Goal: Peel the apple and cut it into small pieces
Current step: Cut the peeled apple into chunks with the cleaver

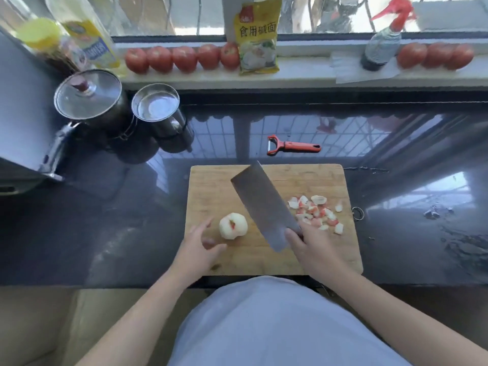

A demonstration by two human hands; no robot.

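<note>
A mostly peeled pale apple (233,225) with a small red patch sits on the wooden cutting board (211,191), left of centre. My left hand (203,243) hovers just left of the apple, fingers loosely spread, holding nothing. My right hand (310,245) grips the handle of a broad cleaver (265,204), whose blade slants up and to the left above the board. To the blade's right, on the board, lies a heap of small apple pieces (315,213) with bits of red skin.
A red peeler (293,147) lies on the dark glossy counter behind the board. A lidded pot (88,95) and a steel cup (155,103) stand at the back left. On the windowsill are tomatoes (182,58), a yellow packet (257,35), bottles and a spray bottle (383,43).
</note>
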